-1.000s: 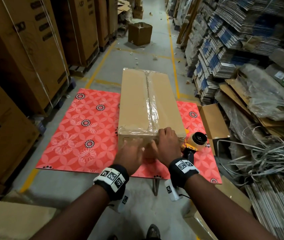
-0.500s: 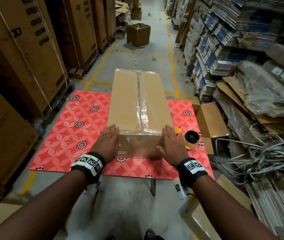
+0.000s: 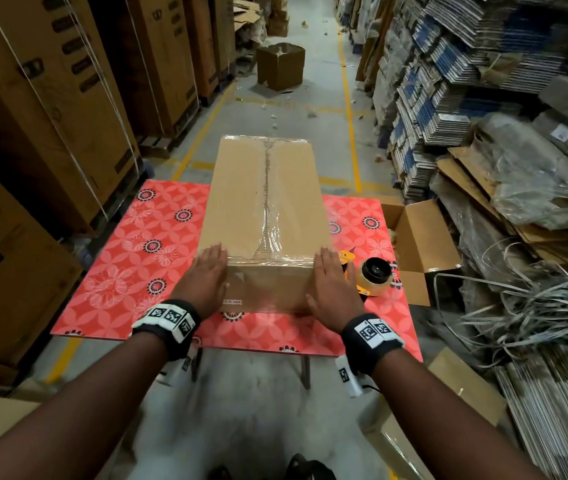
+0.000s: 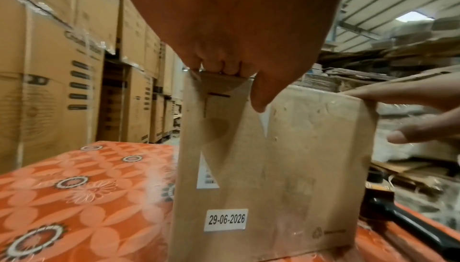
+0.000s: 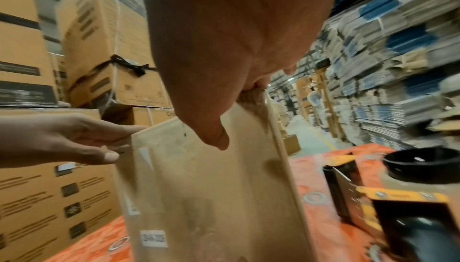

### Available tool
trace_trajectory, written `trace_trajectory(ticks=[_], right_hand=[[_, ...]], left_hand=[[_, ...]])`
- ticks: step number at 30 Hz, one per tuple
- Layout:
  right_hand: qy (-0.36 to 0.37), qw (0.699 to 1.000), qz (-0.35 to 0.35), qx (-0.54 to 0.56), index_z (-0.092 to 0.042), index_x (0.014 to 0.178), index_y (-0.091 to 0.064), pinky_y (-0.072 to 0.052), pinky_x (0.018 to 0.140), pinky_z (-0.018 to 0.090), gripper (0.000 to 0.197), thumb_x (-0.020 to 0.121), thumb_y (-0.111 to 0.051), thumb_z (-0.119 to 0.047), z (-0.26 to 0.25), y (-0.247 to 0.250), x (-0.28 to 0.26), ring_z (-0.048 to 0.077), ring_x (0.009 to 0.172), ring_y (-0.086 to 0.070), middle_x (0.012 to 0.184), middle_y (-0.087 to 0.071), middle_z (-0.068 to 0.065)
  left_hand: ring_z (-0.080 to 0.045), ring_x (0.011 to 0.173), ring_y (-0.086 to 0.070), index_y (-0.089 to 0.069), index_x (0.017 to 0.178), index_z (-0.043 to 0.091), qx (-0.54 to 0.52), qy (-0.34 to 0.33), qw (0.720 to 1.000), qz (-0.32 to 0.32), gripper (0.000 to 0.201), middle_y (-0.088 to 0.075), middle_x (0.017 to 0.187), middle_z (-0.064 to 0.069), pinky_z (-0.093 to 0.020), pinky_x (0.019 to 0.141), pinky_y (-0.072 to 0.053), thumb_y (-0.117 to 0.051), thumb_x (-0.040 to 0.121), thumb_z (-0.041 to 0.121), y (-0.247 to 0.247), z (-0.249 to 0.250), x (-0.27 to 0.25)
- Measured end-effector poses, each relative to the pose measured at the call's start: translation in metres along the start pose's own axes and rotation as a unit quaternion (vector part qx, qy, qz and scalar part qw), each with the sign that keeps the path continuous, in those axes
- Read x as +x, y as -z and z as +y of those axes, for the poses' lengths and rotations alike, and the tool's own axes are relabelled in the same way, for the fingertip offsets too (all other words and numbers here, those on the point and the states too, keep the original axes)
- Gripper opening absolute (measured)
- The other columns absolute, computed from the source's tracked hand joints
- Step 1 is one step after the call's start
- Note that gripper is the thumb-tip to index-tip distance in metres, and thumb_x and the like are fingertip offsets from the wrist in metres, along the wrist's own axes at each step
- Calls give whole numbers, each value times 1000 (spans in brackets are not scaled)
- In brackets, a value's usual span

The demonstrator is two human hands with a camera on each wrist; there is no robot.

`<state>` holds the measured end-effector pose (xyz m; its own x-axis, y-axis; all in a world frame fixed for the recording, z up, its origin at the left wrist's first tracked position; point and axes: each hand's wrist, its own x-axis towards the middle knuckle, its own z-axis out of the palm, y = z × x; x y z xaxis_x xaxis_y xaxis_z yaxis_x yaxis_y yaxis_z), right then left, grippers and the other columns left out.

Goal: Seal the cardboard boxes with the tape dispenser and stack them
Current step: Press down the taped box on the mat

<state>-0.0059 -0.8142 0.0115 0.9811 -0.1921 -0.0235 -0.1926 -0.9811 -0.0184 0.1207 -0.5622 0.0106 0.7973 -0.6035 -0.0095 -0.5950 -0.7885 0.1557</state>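
Both hands sit further apart than before: left hand (image 3: 206,278) and right hand (image 3: 331,289) press flat, fingers straight, against taped cardboard box (image 3: 265,202); sticker (image 4: 226,219) reads "29-06-2026".

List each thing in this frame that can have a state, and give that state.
Box: closed, top seam taped, lying on the table.
Tape dispenser: lying on the table right of the box, in nobody's grip.
Left hand: flat against the box's left near corner, fingers straight.
Right hand: flat against the box's right near corner, fingers straight.
Side box: flaps open, beside the table.
Floor box: top open.
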Motion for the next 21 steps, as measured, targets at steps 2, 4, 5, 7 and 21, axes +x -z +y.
trace_trajectory(ticks=[2,4,5,7,21], right_hand=[[17,1000,7,25,-2,157,-7,-2,119,62,88,92,-53,-40,-15,4,4,34,153,1,165,3,18],[66,997,0,42,-4,157,-2,-5,120,63,92,91,-53,-43,-36,1,9,32,153,4,165,7,16],[87,996,-10,35,-5,157,0,-7,119,63,95,91,-53,-46,-46,-2,9,31,153,5,165,8,15],[98,995,-11,7,-5,158,0,-9,119,62,96,90,-52,-49,-50,-11,8,31,153,5,166,8,15],[58,995,43,68,-11,150,-38,-17,121,50,58,104,-35,-47,10,-3,38,26,149,-24,161,-30,11]], left_hand=[[-29,149,-3,-7,154,9,-14,12,1000,9,73,1,162,-14,-36,120,-3,-48,95,21,-1,8,1],[-26,150,0,-3,155,12,-16,-24,1000,6,75,5,162,-11,-38,122,-3,-47,95,21,-4,31,2],[-25,150,1,0,155,13,-5,-44,999,-3,76,6,161,-9,-40,122,-3,-47,95,23,-7,42,1],[-24,150,1,1,155,14,20,-55,998,-5,76,5,162,-6,-39,121,1,-45,96,26,-11,51,-2],[-25,149,-9,-20,153,11,-17,13,1000,3,59,-13,161,-8,-45,122,-7,-33,102,38,-1,16,17]])
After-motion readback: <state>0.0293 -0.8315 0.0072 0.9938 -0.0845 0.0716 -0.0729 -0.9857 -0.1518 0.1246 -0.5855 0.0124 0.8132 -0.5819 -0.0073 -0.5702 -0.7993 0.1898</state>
